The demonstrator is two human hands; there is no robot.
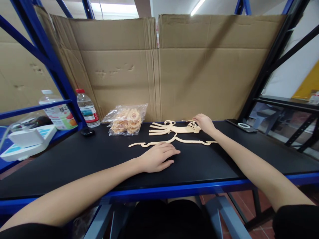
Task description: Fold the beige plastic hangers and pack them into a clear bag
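My left hand (158, 157) lies flat on the black tabletop with its fingers apart, just in front of a single cream hanger (190, 141). Behind that hanger is a stack of cream hangers (183, 129), their ends fanned out at the left. My right hand (204, 123) is at the right end of the stack, fingers curled down over small cream pieces there; what its fingertips grip is too small to make out. A clear plastic bag (127, 120) of cream ring-shaped pieces sits left of the stack.
A red-capped bottle (87, 109) stands at the back left beside a small black object (87, 131). At the back right lies a phone (241, 126) with a white ring on it. Cardboard (211, 73) walls the rear, and a blue edge (174, 193) runs along the front.
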